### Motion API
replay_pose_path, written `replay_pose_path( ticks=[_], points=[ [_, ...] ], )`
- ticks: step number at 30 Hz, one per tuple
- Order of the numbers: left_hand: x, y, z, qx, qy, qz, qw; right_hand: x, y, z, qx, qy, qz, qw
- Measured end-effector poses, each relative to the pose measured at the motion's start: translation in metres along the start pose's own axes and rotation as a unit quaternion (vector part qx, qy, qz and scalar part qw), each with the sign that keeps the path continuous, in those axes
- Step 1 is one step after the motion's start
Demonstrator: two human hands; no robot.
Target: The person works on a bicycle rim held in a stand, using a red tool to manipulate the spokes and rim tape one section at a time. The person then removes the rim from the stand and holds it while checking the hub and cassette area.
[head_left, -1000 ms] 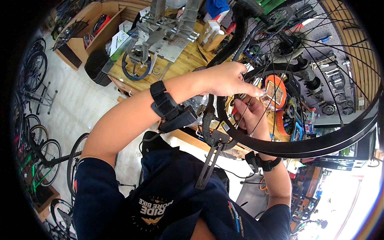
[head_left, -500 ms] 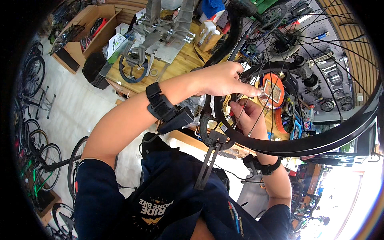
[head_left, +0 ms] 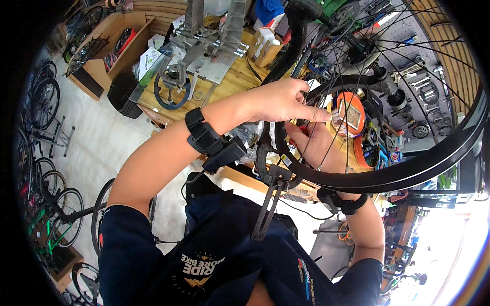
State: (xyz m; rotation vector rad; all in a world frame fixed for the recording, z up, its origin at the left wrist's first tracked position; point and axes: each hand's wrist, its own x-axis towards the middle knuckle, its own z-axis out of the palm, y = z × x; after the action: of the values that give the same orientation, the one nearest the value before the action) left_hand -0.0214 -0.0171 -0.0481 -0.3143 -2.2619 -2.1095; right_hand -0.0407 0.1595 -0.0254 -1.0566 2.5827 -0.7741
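Observation:
A spoked bicycle wheel (head_left: 377, 178) with a black rim fills the right of the view, held in a dark metal truing stand (head_left: 296, 56). My left hand (head_left: 286, 102) lies over the rim's left side, its fingers curled round and partly hidden. Its thumb stretches right to the spokes. Below it, behind the spokes, my right hand (head_left: 321, 145) is closed at the inner rim. A bit of a small red tool (head_left: 304, 128) shows at its fingertips, mostly covered. The stand's slotted bracket (head_left: 265, 211) juts toward my chest.
The wooden bench (head_left: 224, 94) bears a metal fixture (head_left: 214, 41), a small cardboard box (head_left: 265, 46) and orange round trays (head_left: 352, 97) of small parts. Wrenches hang on a pegboard (head_left: 408, 58). Bicycles (head_left: 66, 214) stand at the left on the pale floor.
My right hand has shifted slightly up and left along the rim, its fingers turning, and the red tool shows less. My left hand stays in about the same place.

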Motion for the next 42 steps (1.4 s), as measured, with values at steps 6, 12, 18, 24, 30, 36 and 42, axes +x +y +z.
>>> replay_pose_path(
  ticks=[6,12,18,24,30,36,42],
  points=[
    [-0.002,0.004,-0.001,-0.011,-0.01,-0.031,0.999,0.001,-0.002,0.006,-0.027,0.041,-0.036,0.998],
    [0.002,0.005,-0.001,-0.002,-0.025,-0.039,0.999,0.0,0.006,0.017,-0.01,0.054,-0.001,0.998],
    [0.002,0.002,-0.002,-0.033,-0.029,-0.037,0.998,-0.002,0.002,0.013,-0.11,0.034,-0.076,0.99],
    [0.002,0.0,-0.001,-0.026,-0.023,-0.034,0.999,-0.001,-0.01,0.009,-0.05,0.022,-0.05,0.997],
    [0.001,0.002,-0.003,-0.041,-0.031,-0.061,0.997,-0.004,0.008,0.023,-0.118,0.101,-0.139,0.978],
    [0.003,-0.001,-0.004,-0.014,-0.028,-0.06,0.998,-0.001,0.004,0.021,-0.129,0.05,-0.094,0.986],
    [0.002,0.001,-0.004,-0.001,-0.021,-0.058,0.998,0.002,-0.004,0.017,-0.04,0.023,0.003,0.999]
  ],
)
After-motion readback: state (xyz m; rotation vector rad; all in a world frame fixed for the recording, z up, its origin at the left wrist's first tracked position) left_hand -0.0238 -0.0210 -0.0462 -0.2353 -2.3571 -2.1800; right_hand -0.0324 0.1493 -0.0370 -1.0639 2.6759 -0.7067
